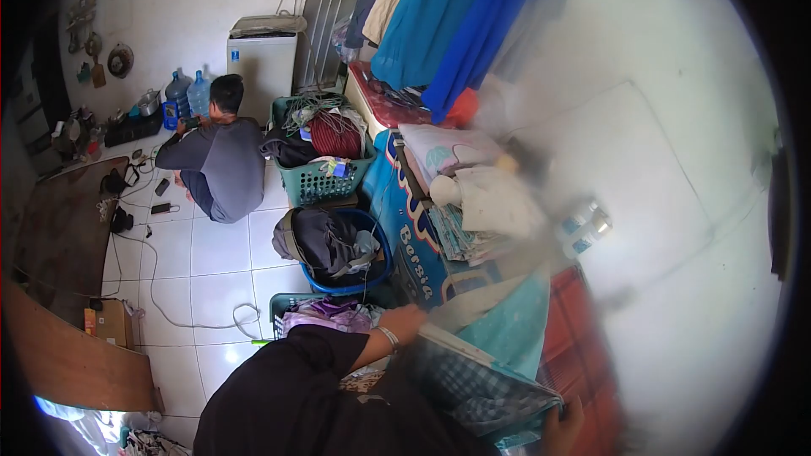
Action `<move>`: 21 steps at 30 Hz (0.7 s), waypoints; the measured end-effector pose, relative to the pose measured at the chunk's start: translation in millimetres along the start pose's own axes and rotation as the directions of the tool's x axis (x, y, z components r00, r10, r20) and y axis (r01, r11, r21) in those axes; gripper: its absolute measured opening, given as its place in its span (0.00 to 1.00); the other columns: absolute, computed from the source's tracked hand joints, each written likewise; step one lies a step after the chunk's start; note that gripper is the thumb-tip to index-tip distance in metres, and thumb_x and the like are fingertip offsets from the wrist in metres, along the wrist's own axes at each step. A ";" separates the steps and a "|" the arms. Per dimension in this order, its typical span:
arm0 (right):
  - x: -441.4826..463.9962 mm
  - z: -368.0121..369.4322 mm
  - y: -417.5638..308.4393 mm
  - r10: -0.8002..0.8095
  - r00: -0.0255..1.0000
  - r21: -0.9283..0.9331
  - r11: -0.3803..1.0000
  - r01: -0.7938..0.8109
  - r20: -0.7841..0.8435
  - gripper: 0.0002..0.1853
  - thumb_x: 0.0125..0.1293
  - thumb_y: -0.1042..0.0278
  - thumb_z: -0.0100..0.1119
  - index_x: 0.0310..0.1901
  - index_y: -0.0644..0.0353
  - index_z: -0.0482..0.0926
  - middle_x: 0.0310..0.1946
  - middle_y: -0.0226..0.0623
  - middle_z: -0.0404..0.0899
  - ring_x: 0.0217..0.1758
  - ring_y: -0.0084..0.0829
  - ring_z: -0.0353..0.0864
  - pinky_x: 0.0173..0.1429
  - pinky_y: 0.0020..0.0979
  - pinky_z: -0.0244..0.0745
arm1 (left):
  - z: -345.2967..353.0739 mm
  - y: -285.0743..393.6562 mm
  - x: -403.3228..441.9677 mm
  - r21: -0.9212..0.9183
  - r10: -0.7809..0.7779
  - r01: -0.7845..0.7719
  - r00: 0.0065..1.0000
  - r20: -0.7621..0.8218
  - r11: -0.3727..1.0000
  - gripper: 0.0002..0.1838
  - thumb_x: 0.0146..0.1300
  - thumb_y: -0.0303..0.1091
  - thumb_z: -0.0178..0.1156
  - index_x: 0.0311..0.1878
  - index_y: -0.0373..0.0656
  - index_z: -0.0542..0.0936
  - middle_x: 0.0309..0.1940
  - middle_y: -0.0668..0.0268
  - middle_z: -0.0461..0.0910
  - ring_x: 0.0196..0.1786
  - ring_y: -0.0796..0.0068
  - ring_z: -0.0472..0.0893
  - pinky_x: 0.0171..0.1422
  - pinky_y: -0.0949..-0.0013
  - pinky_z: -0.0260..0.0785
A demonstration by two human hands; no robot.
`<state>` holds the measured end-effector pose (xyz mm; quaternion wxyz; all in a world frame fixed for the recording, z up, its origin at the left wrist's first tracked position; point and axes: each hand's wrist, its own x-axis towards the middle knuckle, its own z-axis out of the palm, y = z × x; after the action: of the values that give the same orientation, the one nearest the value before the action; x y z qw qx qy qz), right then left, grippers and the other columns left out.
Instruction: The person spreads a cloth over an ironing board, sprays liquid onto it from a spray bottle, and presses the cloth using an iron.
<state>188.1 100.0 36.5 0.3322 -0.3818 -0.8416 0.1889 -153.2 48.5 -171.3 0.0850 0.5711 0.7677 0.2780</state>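
Observation:
A teal cloth with a grey-and-white checked side (486, 376) is stretched between my two hands, low in the view. My left hand (404, 325), with a bracelet at the wrist, is closed at its upper left edge; the fingers are slightly blurred. My right hand (564, 428) pinches the lower right corner, partly cut by shadow near the bottom of the view. Behind the cloth lies a red plaid cloth (579, 329). Beyond my left hand, a pile of folded cloths (465, 232) rests on a blue printed surface (405, 236).
Three baskets or tubs stand in a row: a green basket (329, 186), a blue tub (384, 266) and a basket with purple cloth (329, 317). Another person (224, 156) squats on the tiled floor, near loose cables (156, 279). Blue clothes (473, 25) hang above.

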 end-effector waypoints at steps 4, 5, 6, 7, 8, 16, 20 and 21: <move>-2.3 10.0 11.8 0.054 0.998 -0.012 0.998 -0.054 -0.017 0.07 0.62 0.72 0.53 0.29 0.61 0.67 0.19 0.23 0.59 0.22 0.17 0.55 0.24 0.23 0.53 | 12.5 -25.8 -20.6 -0.181 -0.076 0.084 0.996 0.049 0.980 0.10 0.51 0.32 0.55 0.39 0.49 0.76 0.36 0.63 0.76 0.41 0.60 0.77 0.44 0.61 0.70; -1.6 9.0 13.5 0.051 0.999 -0.010 0.999 -0.051 -0.017 0.07 0.62 0.72 0.53 0.29 0.61 0.67 0.19 0.23 0.59 0.22 0.17 0.55 0.24 0.23 0.53 | 13.5 -27.2 -22.9 -0.284 -0.078 0.101 0.993 0.090 0.954 0.10 0.52 0.33 0.54 0.39 0.49 0.77 0.38 0.62 0.77 0.42 0.59 0.77 0.45 0.59 0.69; 0.0 7.1 12.4 0.063 0.997 -0.023 0.998 -0.064 -0.036 0.06 0.62 0.71 0.53 0.30 0.62 0.68 0.19 0.24 0.60 0.22 0.17 0.55 0.25 0.23 0.54 | 16.0 -26.4 -25.0 -0.283 -0.080 0.102 0.993 0.087 0.954 0.10 0.52 0.33 0.54 0.39 0.49 0.77 0.38 0.62 0.77 0.42 0.59 0.77 0.45 0.59 0.69; 2.5 5.7 12.7 0.074 0.996 -0.036 0.996 -0.076 -0.056 0.06 0.63 0.70 0.52 0.30 0.62 0.69 0.19 0.24 0.60 0.23 0.17 0.55 0.25 0.22 0.54 | 19.6 -24.1 -27.4 -0.389 -0.029 0.079 0.991 0.133 0.918 0.11 0.53 0.33 0.54 0.40 0.48 0.77 0.40 0.61 0.77 0.44 0.58 0.77 0.47 0.60 0.69; 3.6 4.2 24.5 0.071 0.996 -0.035 0.997 -0.073 -0.054 0.06 0.63 0.70 0.52 0.30 0.62 0.69 0.19 0.24 0.60 0.23 0.17 0.55 0.25 0.22 0.54 | 23.3 -21.4 -29.0 -0.491 0.028 0.062 0.984 0.173 0.869 0.11 0.53 0.34 0.54 0.41 0.48 0.78 0.41 0.60 0.77 0.45 0.58 0.76 0.48 0.60 0.68; 0.4 27.0 148.7 0.197 0.952 -0.075 0.973 -0.219 -0.233 0.06 0.58 0.72 0.50 0.29 0.65 0.69 0.22 0.33 0.68 0.26 0.24 0.65 0.32 0.26 0.63 | -15.1 30.8 -27.0 -0.617 0.255 0.127 0.832 0.492 0.777 0.21 0.56 0.36 0.50 0.55 0.48 0.71 0.47 0.60 0.76 0.50 0.66 0.75 0.55 0.67 0.64; -6.1 42.8 185.3 0.294 0.939 -0.118 0.941 -0.317 -0.180 0.08 0.58 0.68 0.51 0.30 0.66 0.69 0.22 0.38 0.69 0.26 0.27 0.67 0.32 0.30 0.63 | -1.1 33.0 -24.8 -0.679 0.371 0.076 0.790 0.488 0.730 0.24 0.54 0.34 0.48 0.58 0.48 0.69 0.51 0.59 0.74 0.54 0.62 0.72 0.58 0.65 0.61; -9.7 49.3 199.8 0.294 0.939 -0.116 0.941 -0.316 -0.177 0.08 0.58 0.68 0.51 0.30 0.66 0.69 0.22 0.38 0.69 0.26 0.27 0.67 0.32 0.30 0.63 | -4.5 35.6 -24.6 -0.650 0.317 0.180 0.758 0.570 0.738 0.24 0.54 0.35 0.49 0.57 0.49 0.70 0.50 0.58 0.75 0.54 0.62 0.73 0.58 0.65 0.62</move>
<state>261.4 216.7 -116.7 0.3357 -0.5443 -0.7546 0.1469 -117.5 31.1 -153.5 0.5332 0.5902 0.5128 0.3231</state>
